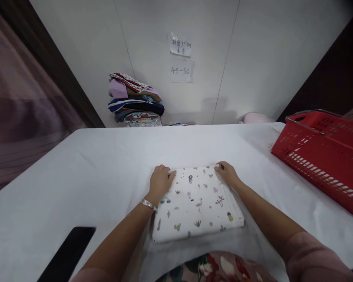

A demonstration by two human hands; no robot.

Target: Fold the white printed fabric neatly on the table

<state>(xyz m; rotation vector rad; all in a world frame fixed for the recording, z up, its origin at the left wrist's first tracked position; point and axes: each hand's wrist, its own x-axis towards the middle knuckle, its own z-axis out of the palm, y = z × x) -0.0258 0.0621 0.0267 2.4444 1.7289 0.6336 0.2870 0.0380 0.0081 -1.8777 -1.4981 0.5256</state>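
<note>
A folded white cloth (198,203) printed with small plants, a flamingo and a pineapple lies flat on the white-covered table, near its front edge. At the cloth's far left corner, my left hand (161,181) grips the edge between thumb and fingers; a bracelet circles that wrist. My right hand (227,172) pinches the far right corner, its fingers closed around the fabric. Several folded layers show along the cloth's right side.
A red plastic basket (326,156) stands at the right of the table (106,172). A dark phone-like slab (69,252) lies at the front left. Behind the far edge are stacked fabrics (135,102) and a pink item (255,117). Paper signs (181,71) hang on the wall.
</note>
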